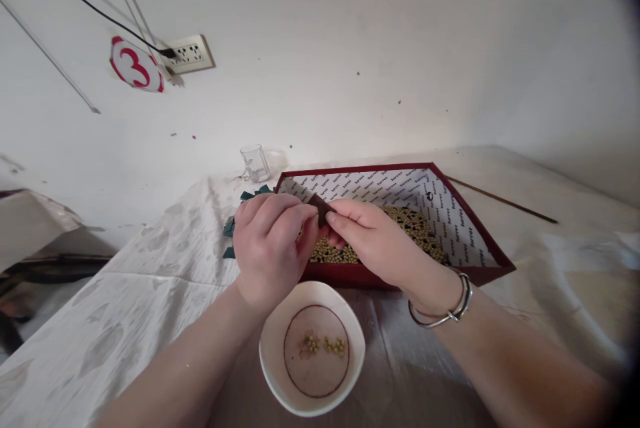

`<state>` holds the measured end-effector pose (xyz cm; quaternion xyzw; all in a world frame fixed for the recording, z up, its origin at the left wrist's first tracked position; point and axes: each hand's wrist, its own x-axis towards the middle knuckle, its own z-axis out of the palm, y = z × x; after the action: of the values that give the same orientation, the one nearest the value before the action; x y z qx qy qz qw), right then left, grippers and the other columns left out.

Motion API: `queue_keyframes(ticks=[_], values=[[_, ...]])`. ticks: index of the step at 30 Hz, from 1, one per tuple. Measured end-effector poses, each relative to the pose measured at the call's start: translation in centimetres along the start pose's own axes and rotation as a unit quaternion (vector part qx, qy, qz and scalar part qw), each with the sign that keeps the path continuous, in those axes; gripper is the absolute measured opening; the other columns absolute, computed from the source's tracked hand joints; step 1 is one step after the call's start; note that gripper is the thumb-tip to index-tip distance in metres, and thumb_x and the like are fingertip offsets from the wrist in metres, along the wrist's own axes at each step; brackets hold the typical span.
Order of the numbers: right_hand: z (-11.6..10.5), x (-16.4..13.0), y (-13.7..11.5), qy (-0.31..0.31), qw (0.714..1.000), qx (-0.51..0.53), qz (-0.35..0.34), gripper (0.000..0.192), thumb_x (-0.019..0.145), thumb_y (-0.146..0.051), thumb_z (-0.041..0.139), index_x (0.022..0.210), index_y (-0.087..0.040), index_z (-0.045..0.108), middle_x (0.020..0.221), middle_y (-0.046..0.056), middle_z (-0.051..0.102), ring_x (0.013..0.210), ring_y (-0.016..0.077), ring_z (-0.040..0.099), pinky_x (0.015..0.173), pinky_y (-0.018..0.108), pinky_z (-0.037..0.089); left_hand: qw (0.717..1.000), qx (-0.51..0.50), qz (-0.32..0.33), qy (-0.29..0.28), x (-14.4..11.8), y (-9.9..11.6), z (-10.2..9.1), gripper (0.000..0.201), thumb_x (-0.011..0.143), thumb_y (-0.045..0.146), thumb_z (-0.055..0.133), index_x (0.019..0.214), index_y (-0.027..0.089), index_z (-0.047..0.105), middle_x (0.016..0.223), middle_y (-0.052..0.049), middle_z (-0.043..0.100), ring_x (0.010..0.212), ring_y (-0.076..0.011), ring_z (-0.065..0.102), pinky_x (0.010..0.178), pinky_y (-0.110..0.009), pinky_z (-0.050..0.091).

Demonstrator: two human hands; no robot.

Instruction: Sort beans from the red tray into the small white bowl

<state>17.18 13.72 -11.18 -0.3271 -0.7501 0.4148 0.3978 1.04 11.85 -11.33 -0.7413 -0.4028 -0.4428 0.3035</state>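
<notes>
My right hand (pixel 367 231) pinches a small flat dark brown piece (pixel 319 208) between thumb and fingers. Close against that piece's left side is my left hand (pixel 273 235), its fingers curled and pressed together; what they grip is hidden. Both hands are above the near left part of a dark red box (pixel 473 231) with printed white lining. Many small yellowish-green beads (pixel 407 225), mixed with dark ones, lie inside the box. Below the hands stands a white bowl (pixel 273 368) with several similar beads (pixel 333 346) on its bottom.
Dark green flat pieces (pixel 229 253) lie left of the box. A clear glass mug (pixel 256 165) stands behind them by the wall. To the right a thin brown stick (pixel 505 200) rests on the covered table (pixel 165 268). A power socket (pixel 190 55) is on the wall.
</notes>
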Motion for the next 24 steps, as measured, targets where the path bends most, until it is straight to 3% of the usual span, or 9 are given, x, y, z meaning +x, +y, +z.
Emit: queue_keyframes(ticks=[10,20,24], values=[[-0.01,-0.04,-0.18,-0.008,1.0,-0.002,0.001,0.023,0.09,-0.026,0.038,0.071,-0.019,0.05,0.067,-0.002,0.052,0.065,0.0125,0.05,0.062,0.026,0.039,0.999,-0.034,-0.003,-0.008,0.06,-0.04,0.0,0.021,0.071,0.015,0.065,0.091,0.022,0.064,0.086,-0.003,0.066,0.078,-0.0164,0.059,0.072,-0.034,0.048],[-0.01,0.07,-0.73,-0.014,0.999,-0.03,0.001,0.024,0.089,-0.023,0.039,0.067,-0.019,0.048,0.063,-0.002,0.052,0.064,0.0121,0.05,0.063,0.026,0.039,0.992,-0.093,-0.084,-0.023,0.31,0.06,0.19,0.014,0.074,0.014,0.061,0.086,0.019,0.066,0.085,-0.003,0.064,0.079,-0.0136,0.06,0.071,-0.028,0.051],[0.09,0.02,-0.48,-0.012,1.0,-0.027,-0.004,0.023,0.089,-0.023,0.039,0.068,-0.019,0.048,0.063,-0.003,0.049,0.064,0.0124,0.049,0.062,0.026,0.039,0.996,-0.067,-0.051,0.0,0.24,0.46,-0.02,0.014,0.073,0.014,0.063,0.085,0.019,0.064,0.084,-0.003,0.064,0.079,-0.0146,0.059,0.072,-0.03,0.05]])
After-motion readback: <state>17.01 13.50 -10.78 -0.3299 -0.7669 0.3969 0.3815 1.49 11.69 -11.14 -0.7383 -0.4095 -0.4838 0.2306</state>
